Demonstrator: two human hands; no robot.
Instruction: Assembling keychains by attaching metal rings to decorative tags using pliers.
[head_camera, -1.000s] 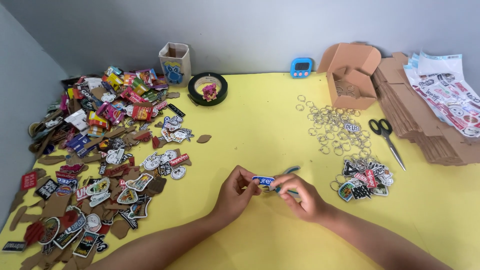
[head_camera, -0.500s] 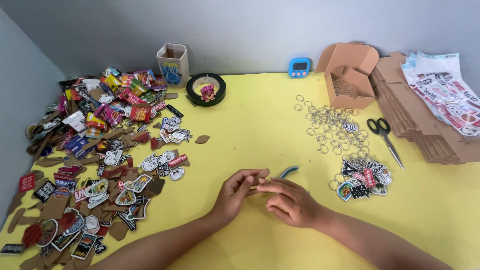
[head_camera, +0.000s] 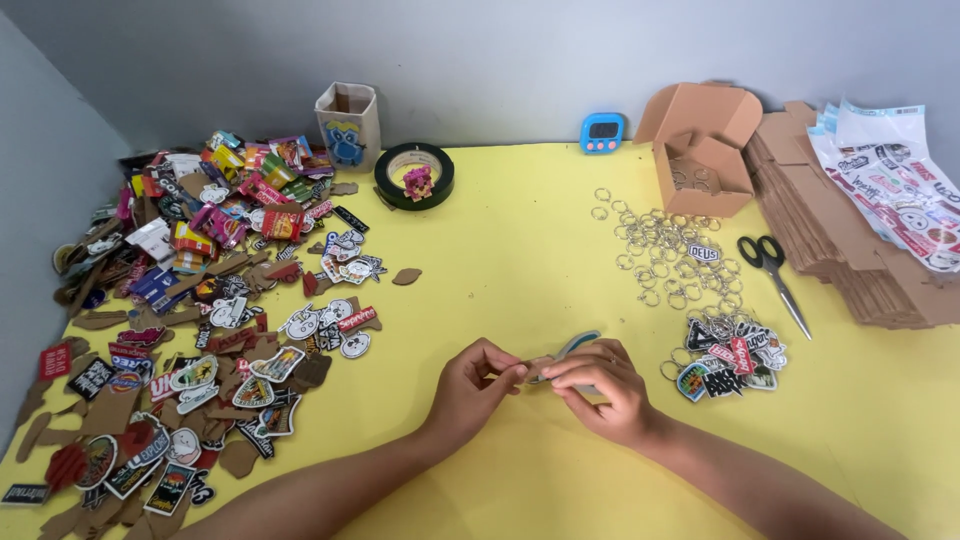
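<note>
A person's two hands meet low over a yellow surface (head_camera: 520, 250). The left hand (head_camera: 470, 385) and right hand (head_camera: 605, 390) are both pinched shut on a small flat charm (head_camera: 535, 370) held between their fingertips (mostly hidden by fingers). A pair of blue-handled pliers (head_camera: 578, 345) pokes out just behind the right hand. To the right lies a heap of finished keychains (head_camera: 730, 352); farther back, loose metal rings (head_camera: 665, 245) and scissors (head_camera: 772, 268). Left is a wide spread of stickers (head_camera: 200, 300). Farthest back stand a tape roll (head_camera: 413, 176), a small cup (head_camera: 348, 125) and an open cardboard box (head_camera: 705, 150).
</note>
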